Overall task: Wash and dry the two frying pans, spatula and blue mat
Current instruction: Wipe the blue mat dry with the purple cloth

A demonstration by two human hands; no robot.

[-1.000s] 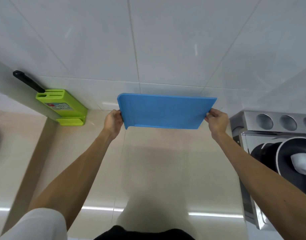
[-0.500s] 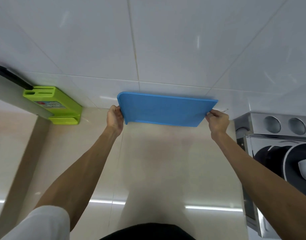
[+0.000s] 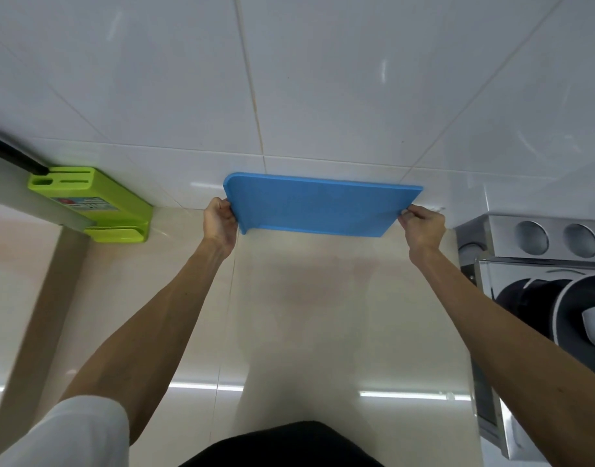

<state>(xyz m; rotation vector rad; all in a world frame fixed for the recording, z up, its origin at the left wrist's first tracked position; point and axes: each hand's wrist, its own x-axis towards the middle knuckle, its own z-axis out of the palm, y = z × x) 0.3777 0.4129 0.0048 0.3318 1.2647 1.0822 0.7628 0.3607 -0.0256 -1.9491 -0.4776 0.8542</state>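
Edged toward 12 o'clock, the rectangular blue rubber mat (image 3: 319,207) runs 9-to-3; left hand (image 3: 220,224) and right hand (image 3: 424,227) pinch its ends.

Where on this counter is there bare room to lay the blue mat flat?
The counter is bare from the green knife block across to the steel rack, right under the mat held by the left hand and right hand. Crowded: the rack, holding pans.
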